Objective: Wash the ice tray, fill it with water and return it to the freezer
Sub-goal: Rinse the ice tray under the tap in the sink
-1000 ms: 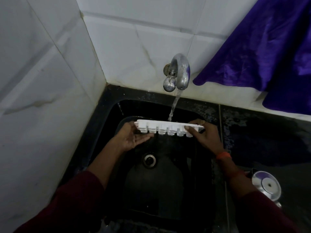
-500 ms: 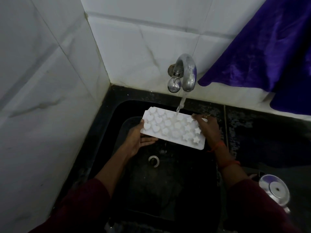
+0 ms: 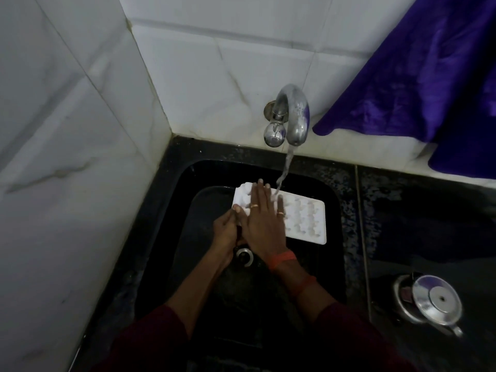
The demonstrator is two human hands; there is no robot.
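Note:
A white ice tray (image 3: 303,217) with small shaped moulds is held face up over the black sink (image 3: 332,200). Water runs from the steel tap (image 3: 295,116) onto the tray's far edge. My left hand (image 3: 226,230) grips the tray's near left corner from below, thumb on top. My right hand (image 3: 264,214) lies flat, fingers spread, on the tray's left half, covering it. The tray's right half shows.
The sink drain (image 3: 244,255) lies below my wrists. White tiled walls (image 3: 67,157) close in the left and back. A purple cloth (image 3: 429,76) hangs at the upper right. A steel pressure cooker lid (image 3: 434,302) sits on the dark wet counter (image 3: 429,224) to the right.
The tray went from edge-on to face up under the stream. My right hand let go of its right end and now lies flat on its left half.

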